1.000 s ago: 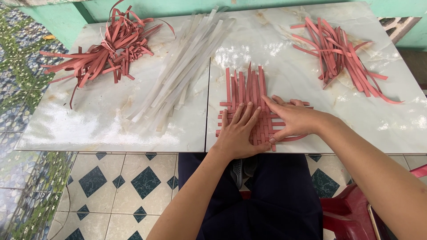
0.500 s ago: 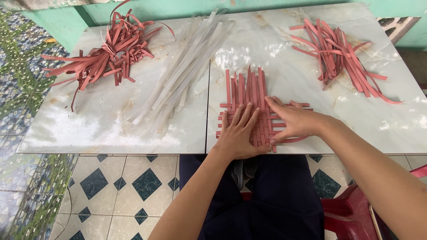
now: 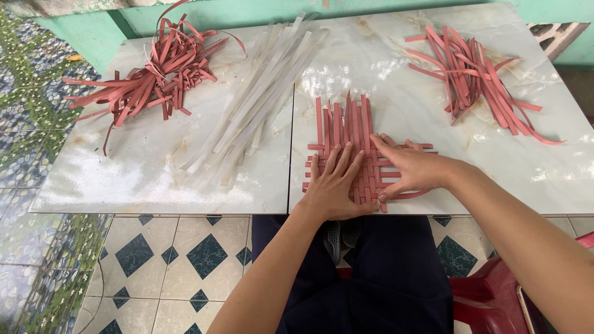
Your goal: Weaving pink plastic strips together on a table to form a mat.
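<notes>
Pink strip mat (image 3: 352, 133) being pressed flat under both hands.
Left hand (image 3: 334, 185) is being spread open on the weave; right hand (image 3: 411, 168), open, is being laid beside it, so crossings should be kept snug.

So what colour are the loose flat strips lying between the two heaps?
Pale whitish-grey flat strips, clearest in the head view.

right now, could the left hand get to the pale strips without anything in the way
Probably yes. The left hand lies flat on the woven red mat, and the pale strips lie just to its left on the marble tabletop, with only bare surface between them and nothing stacked on top.
</notes>
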